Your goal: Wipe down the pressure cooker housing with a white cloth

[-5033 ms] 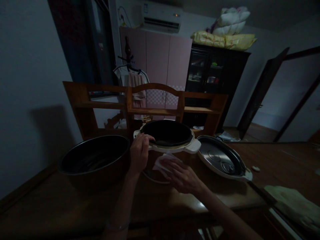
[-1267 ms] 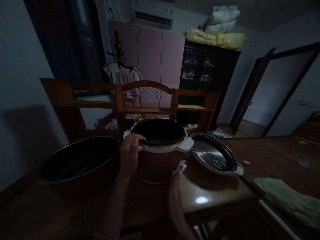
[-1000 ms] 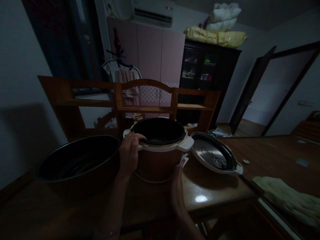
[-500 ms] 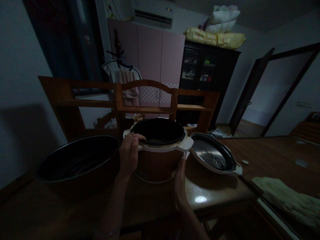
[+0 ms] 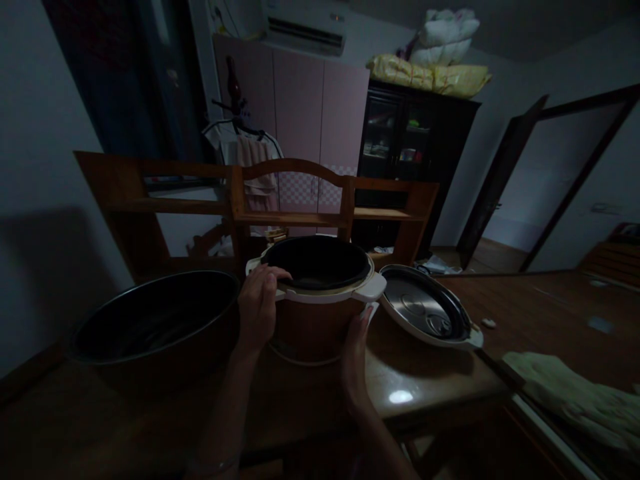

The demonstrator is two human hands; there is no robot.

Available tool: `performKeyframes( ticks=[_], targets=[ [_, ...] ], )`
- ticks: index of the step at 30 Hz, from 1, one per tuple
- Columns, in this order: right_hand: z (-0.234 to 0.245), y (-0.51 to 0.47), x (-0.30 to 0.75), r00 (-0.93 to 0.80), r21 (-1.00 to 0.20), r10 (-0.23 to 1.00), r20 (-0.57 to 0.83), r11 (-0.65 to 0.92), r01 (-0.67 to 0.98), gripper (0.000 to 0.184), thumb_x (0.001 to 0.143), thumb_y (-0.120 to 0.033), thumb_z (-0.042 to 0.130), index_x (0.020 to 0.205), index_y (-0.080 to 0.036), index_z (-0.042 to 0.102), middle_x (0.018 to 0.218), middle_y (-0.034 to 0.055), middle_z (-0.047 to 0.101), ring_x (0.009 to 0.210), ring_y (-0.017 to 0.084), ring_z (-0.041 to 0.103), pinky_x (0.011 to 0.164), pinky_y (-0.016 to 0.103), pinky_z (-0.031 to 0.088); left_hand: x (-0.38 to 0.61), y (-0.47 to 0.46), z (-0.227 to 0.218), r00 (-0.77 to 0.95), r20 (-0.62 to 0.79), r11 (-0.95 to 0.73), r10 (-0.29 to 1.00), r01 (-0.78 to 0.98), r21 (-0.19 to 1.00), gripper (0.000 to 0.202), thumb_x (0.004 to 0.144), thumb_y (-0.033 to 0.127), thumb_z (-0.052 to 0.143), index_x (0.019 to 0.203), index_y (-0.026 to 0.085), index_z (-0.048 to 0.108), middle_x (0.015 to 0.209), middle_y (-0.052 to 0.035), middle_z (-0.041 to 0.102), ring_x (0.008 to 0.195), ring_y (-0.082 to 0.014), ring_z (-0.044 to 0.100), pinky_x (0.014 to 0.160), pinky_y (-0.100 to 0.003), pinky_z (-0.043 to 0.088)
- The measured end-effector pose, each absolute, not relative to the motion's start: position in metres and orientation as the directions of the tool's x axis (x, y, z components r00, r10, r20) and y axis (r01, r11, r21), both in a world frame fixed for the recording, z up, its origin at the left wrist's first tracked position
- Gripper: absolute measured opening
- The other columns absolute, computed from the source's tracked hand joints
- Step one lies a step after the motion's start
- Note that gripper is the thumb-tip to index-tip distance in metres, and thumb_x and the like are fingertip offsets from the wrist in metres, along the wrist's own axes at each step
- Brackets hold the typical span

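Note:
A brown electric cooker (image 5: 310, 327) with a white rim and a dark inner pot stands open on the wooden table (image 5: 430, 383). My left hand (image 5: 257, 310) grips the rim at the cooker's left handle, fingers curled over the edge. My right hand (image 5: 354, 360) lies edge-on against the cooker's right side, just under the right handle. It presses a white tissue (image 5: 373, 309) there, and only a small corner shows past the fingertips. The cooker's lid (image 5: 425, 310) rests upside down to the right, its steel inside facing up.
A large dark bowl (image 5: 155, 323) sits close on the left, almost touching my left forearm. A wooden shelf rack (image 5: 295, 217) stands right behind the cooker. A pale green cloth (image 5: 570, 400) lies at the far right. A small white object (image 5: 489, 323) lies beyond the lid.
My right hand has moved the tissue from the cooker's front round to its right side and up under the handle. My left hand has stayed on the rim.

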State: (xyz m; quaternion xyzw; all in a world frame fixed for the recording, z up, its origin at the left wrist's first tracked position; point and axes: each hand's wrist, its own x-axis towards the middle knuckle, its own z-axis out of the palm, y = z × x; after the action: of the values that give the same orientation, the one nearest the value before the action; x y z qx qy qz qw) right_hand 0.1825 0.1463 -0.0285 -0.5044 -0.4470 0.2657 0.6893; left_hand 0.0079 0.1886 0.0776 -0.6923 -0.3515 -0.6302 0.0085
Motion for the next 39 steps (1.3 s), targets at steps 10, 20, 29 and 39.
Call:
performKeyframes(
  ticks=[10,20,29,39],
  targets=[
    [-0.028,0.154,0.197,0.439,-0.903,0.806,0.397,0.428,0.031,0.071,0.101,-0.058,0.027,0.158,-0.025,0.001,0.162,-0.0039,-0.004,0.150,0.010,-0.002,0.123,0.034,0.002,0.008,0.188,0.077,-0.041,0.875,-0.747,0.482,0.504,0.434,0.041,0.102,0.030,0.027,0.091,0.019,0.065,0.103,-0.0032,0.065,0.108,-0.0168,0.056,0.107,-0.036,0.035],
    [-0.034,0.141,0.190,0.398,-0.888,0.795,0.458,0.432,0.158,0.068,0.103,-0.052,0.029,0.158,-0.028,-0.002,0.162,-0.0006,-0.006,0.150,0.014,-0.003,0.123,0.041,0.003,0.009,0.188,0.078,-0.051,0.875,-0.745,0.481,0.502,0.439,0.041,0.102,0.030,0.027,0.092,0.020,0.066,0.103,-0.0033,0.065,0.106,-0.0166,0.057,0.109,-0.036,0.035],
    [-0.031,0.124,0.164,0.371,-0.832,0.752,0.544,0.429,0.351,0.076,0.101,-0.048,0.036,0.157,-0.025,-0.011,0.160,0.0016,-0.016,0.150,0.019,-0.011,0.122,0.046,0.001,0.008,0.191,0.077,-0.048,0.878,-0.752,0.475,0.496,0.434,0.041,0.102,0.029,0.028,0.092,0.020,0.066,0.104,-0.0027,0.065,0.107,-0.0164,0.056,0.111,-0.037,0.034],
    [-0.018,0.169,0.217,0.418,-0.893,0.829,0.371,0.443,-0.085,0.068,0.101,-0.058,0.022,0.158,-0.021,0.014,0.161,0.0039,0.012,0.150,0.015,0.012,0.122,0.040,0.009,0.009,0.188,0.078,-0.066,0.868,-0.738,0.492,0.497,0.456,0.042,0.102,0.032,0.027,0.091,0.019,0.066,0.103,-0.0042,0.066,0.108,-0.0174,0.056,0.110,-0.037,0.034]
  ],
)
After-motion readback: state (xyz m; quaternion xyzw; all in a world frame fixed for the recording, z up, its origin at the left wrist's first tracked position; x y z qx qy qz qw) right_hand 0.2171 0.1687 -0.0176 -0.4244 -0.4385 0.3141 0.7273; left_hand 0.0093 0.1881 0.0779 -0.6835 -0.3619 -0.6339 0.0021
